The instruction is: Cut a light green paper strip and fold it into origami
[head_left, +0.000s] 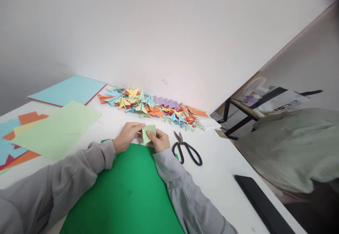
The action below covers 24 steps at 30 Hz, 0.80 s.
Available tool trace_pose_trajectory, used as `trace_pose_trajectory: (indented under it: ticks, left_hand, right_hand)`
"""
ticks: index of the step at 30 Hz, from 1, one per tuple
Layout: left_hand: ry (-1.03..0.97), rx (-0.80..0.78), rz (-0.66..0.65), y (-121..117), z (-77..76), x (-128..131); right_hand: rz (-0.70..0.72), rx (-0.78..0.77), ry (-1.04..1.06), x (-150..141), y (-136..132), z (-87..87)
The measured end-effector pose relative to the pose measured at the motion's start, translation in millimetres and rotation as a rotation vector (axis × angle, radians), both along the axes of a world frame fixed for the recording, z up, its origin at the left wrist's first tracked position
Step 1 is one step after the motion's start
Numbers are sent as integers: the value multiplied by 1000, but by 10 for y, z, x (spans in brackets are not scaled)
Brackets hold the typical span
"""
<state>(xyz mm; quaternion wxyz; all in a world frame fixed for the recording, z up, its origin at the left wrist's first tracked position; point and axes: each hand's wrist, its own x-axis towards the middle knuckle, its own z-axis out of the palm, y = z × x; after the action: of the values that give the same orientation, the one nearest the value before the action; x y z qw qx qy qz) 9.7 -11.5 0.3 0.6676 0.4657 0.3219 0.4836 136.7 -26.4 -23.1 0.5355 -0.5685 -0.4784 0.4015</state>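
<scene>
Paper sheets: orange, blue and pale green sheets [57, 128] are spread at the left of the white desk [219, 170], with a blue sheet [70, 89] farther back.
Green sheet: a large green sheet [127, 195] is laid under both forearms.
Left hand: the left hand [128, 135] is pinched on the left edge of a small folded paper [148, 133].
Folded paper: it is held just above the far edge of the green sheet, between both hands.
Right hand: the right hand [159, 140] is pinched on the paper's right side, thumb on top.
Folded pile: a row of folded pieces [153, 108] is heaped behind the hands.
Scissors: black scissors [186, 149] are left just beside the right hand.
Risk: a crease could be set crooked if one pinch slips; a sleeve could be caught on the scissors.
</scene>
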Motion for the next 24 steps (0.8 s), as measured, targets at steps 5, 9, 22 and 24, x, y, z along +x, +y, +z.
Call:
trace_pose_trajectory:
  ticks: [5,9,22,24]
  left_hand:
    - [-26,-42,-61,21,-45,-13]
    - [-8,-35,-89,29,-47,-21]
    - [-132,-99,-124,-28,40,-3]
    - [-153,-112,-130,-24,30,1]
  right_hand:
    - [-40,-31,59,17,-10,59]
    - [-43,-31,71,15,-14,71]
    - [-2,48,87,11,-30,90]
    - [-1,47,90,5,-35,94]
